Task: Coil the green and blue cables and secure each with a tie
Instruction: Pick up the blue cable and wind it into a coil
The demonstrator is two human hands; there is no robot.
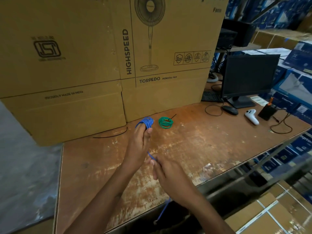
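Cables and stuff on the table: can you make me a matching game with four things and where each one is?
Things:
1. blue cable
2. green cable
3. loose black tie
4. white controller

Places:
A. lying on the table by the foot of the cardboard box, left of the hands
B. coiled around the fingers of the left hand, its tail pinched by the right hand
C. on the table to the right, between the mouse and a black device
D. coiled flat on the table with a black tie sticking out

Pairs: 1-B, 2-D, 3-A, 4-C
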